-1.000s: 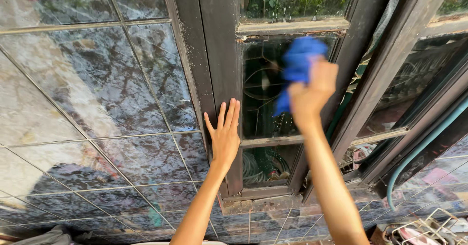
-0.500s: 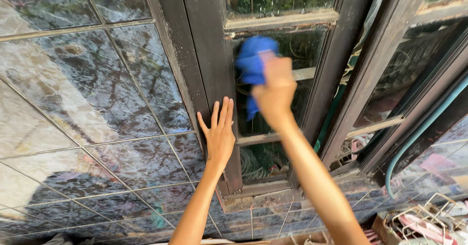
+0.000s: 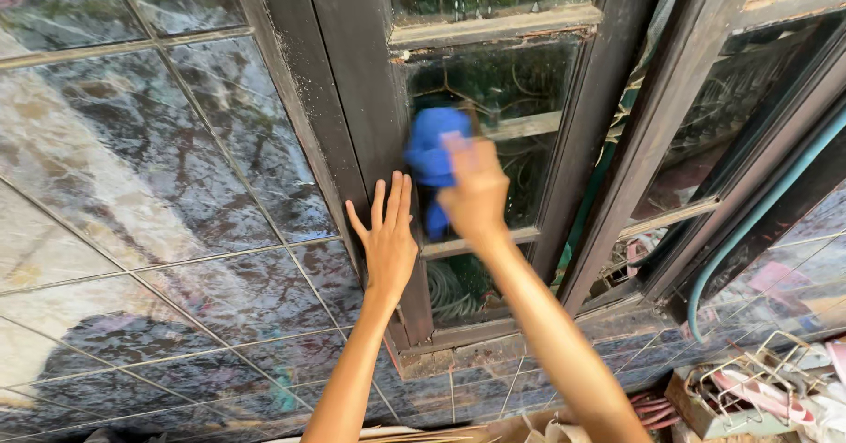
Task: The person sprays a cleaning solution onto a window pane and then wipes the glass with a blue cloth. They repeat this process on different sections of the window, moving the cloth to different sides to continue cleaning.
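My right hand (image 3: 474, 194) grips a bunched blue cloth (image 3: 430, 159) and presses it on the lower left part of a dusty glass pane (image 3: 520, 99) in a dark wooden window frame (image 3: 352, 81). The cloth's tail hangs down to the pane's bottom bar. My left hand (image 3: 384, 238) lies flat, fingers together and pointing up, on the frame's upright post just left of the cloth.
A glossy dark marbled tile wall (image 3: 150, 170) fills the left. A second dark window leaf (image 3: 670, 134) stands ajar to the right, with a teal hose (image 3: 749, 231) along it. A wire rack with pink items (image 3: 749, 390) sits bottom right.
My right hand has swept the blue cloth across the pane from upper right to lower left. The left hand has stayed on the post while the view shifted slightly.
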